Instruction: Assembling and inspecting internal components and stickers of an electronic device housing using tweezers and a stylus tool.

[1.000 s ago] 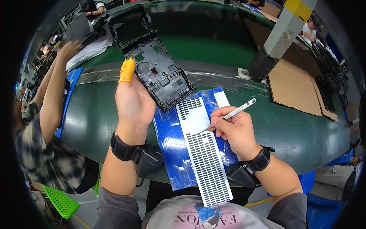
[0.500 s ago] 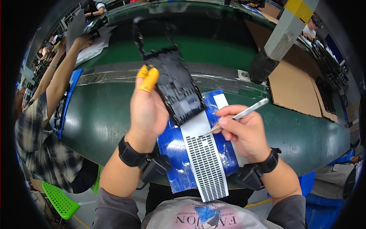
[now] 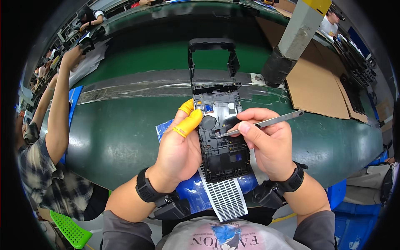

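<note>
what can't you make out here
Head view: upper part of the white sheet, hidden by the black plastic frame.
Head view: some fingers of the left hand, hidden by that frame.
Head view: whether the tweezers grip anything, tips too small to tell.

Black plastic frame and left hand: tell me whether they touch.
Touching. The head view shows the left hand holding the black plastic frame, its thumb, in a yellow finger cot, lapping over the left edge.

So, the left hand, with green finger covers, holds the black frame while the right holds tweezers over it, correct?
Not green: the head view shows yellow finger covers; the left hand holds the frame, the right hand holds tweezers over it.
</note>
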`<state>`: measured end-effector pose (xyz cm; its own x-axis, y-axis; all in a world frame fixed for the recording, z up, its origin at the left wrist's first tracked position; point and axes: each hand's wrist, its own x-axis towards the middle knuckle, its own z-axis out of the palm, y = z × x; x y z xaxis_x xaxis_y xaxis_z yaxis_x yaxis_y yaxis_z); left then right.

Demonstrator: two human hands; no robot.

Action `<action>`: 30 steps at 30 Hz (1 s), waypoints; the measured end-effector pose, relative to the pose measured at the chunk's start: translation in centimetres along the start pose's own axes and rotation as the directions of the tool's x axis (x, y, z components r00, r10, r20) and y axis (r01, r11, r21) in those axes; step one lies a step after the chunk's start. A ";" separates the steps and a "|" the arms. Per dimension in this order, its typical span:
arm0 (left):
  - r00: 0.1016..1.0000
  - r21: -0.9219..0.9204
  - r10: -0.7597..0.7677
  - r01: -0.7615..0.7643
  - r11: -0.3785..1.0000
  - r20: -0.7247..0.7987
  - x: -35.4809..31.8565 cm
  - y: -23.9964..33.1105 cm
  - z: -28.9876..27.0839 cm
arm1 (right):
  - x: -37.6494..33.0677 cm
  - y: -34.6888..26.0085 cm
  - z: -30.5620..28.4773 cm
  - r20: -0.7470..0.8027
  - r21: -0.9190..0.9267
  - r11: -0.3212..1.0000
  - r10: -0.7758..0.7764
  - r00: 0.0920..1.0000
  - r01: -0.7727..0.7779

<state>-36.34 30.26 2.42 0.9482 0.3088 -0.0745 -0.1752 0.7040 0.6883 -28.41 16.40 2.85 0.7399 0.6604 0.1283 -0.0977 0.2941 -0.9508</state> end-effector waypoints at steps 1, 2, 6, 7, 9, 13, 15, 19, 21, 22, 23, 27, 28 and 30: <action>1.000 -0.006 -0.002 0.002 1.000 0.007 0.0 0.0 0.0 | 0.0 0.1 0.0 -0.004 0.010 1.000 0.002 1.000 -0.002; 1.000 -0.012 -0.003 0.003 1.000 0.014 -0.1 0.0 0.0 | 0.0 0.1 0.0 -0.007 0.020 1.000 0.004 1.000 -0.004; 1.000 -0.004 0.004 -0.004 1.000 0.014 -0.2 0.0 -0.1 | -0.1 0.2 0.2 -0.003 0.036 0.999 -0.002 1.000 0.002; 1.000 0.001 0.008 -0.008 1.000 0.011 -0.1 0.0 -0.1 | -0.1 0.2 0.4 -0.022 0.024 1.000 -0.003 1.000 0.004; 1.000 0.005 0.013 -0.013 1.000 0.008 -0.1 0.0 -0.1 | 0.0 0.2 0.4 -0.041 0.012 1.000 -0.005 0.999 0.006; 1.000 0.000 0.009 -0.009 1.000 0.025 -0.2 0.0 -0.1 | 0.1 0.4 0.1 -0.001 0.036 0.999 -0.016 1.000 0.016; 1.000 0.001 0.007 -0.007 1.000 0.029 -0.2 0.0 -0.2 | 0.1 0.3 0.1 -0.002 0.031 0.999 -0.015 1.000 0.015; 0.999 -0.003 0.010 -0.010 1.000 0.038 0.0 0.1 -0.1 | 0.2 0.3 0.0 0.003 0.034 0.999 -0.013 1.000 0.013; 0.999 0.001 0.008 -0.008 1.000 0.041 0.0 0.1 -0.1 | 0.2 0.3 0.1 0.001 0.041 0.999 -0.018 1.000 0.018; 0.998 -0.031 0.006 -0.005 0.999 0.055 -0.1 0.1 -0.1 | 0.2 0.3 0.1 -0.001 0.048 0.999 -0.002 1.000 0.002; 0.998 -0.063 0.005 0.000 0.998 0.068 -0.1 0.1 -0.2 | 0.2 0.3 0.1 -0.002 0.056 0.998 0.014 1.000 -0.014; 0.998 -0.081 0.007 -0.001 0.997 0.067 -0.3 0.0 -0.2 | 0.1 0.6 0.0 0.010 0.096 0.995 -0.013 1.000 0.012; 0.997 -0.051 -0.008 0.012 0.999 0.071 -0.4 0.1 -0.2 | 0.1 0.6 -0.1 0.015 0.077 0.997 0.009 1.000 -0.010; 0.996 -0.018 -0.022 0.024 1.000 0.081 -0.6 0.1 -0.2 | 0.1 0.5 -0.1 0.017 0.056 0.998 0.025 1.000 -0.026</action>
<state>-36.96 30.23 2.40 0.9702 0.2401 -0.0313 -0.1572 0.7228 0.6730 -28.32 16.48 2.36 0.7260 0.6790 0.1090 -0.1543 0.3152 -0.9364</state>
